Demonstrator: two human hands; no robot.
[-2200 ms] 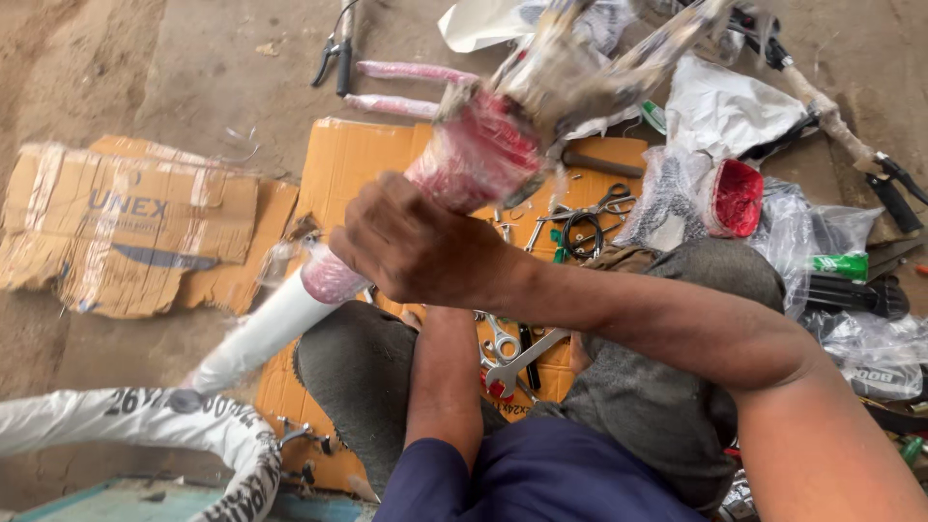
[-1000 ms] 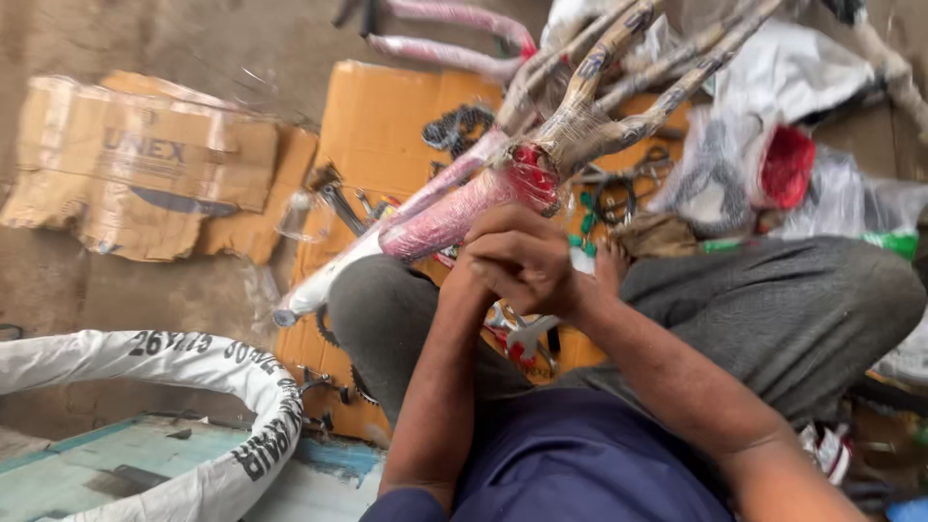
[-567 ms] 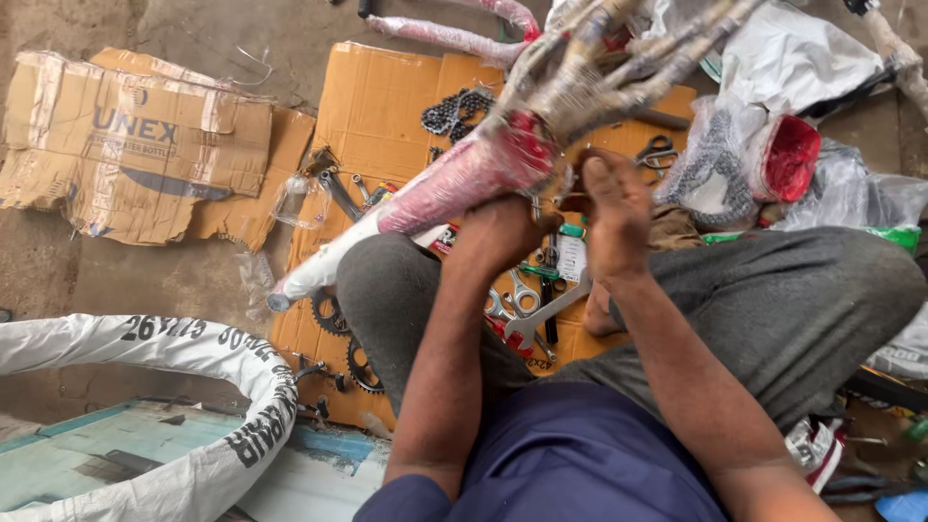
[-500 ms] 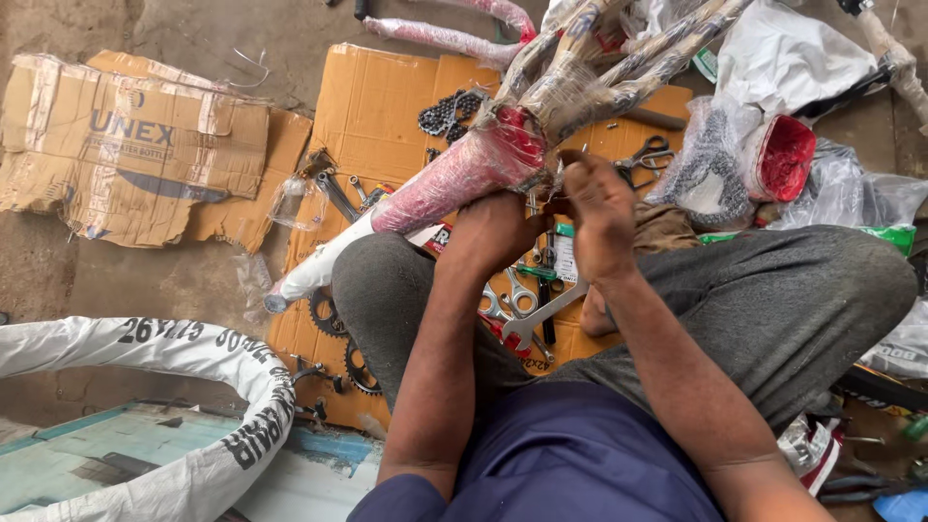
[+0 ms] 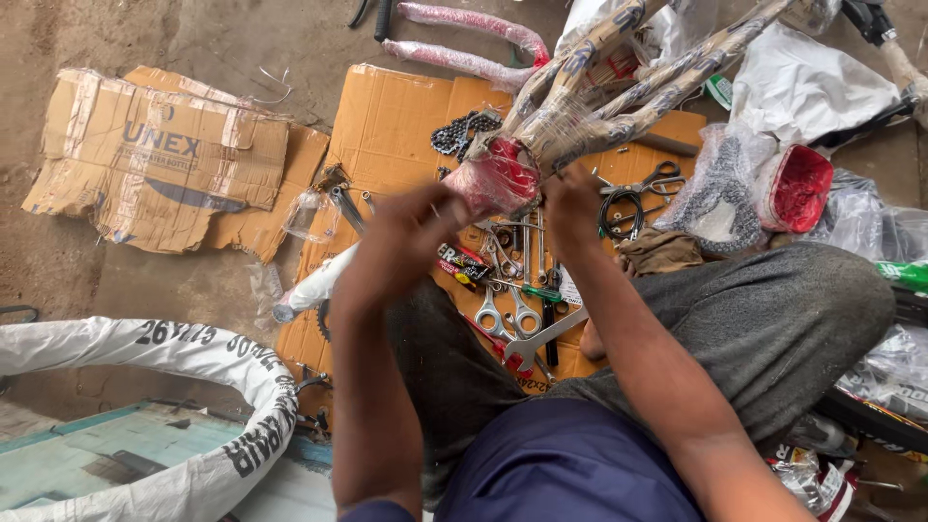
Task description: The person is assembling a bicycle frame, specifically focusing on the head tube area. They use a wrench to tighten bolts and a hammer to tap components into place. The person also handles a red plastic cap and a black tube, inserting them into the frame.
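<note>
Dirt floor, cardboard (image 5: 387, 126) under tools | left hand (image 5: 401, 242) pinching wrap beside frame (image 5: 498, 179) | right hand (image 5: 570, 203) fingers curled at wrap | risk: frame slips onto spanners (image 5: 507, 314) below fingers.

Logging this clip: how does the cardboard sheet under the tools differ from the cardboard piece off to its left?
The cardboard sheet lies flat and smooth and carries tools; the cardboard piece is crumpled, torn at the edges and taped, with nothing on it. The sheet is plain orange-brown; the piece is paler with dark printing. Both lie on the dirt ground.

tools (image 5: 512, 300) on cardboard (image 5: 387, 126), tyre (image 5: 193, 387) left
</note>
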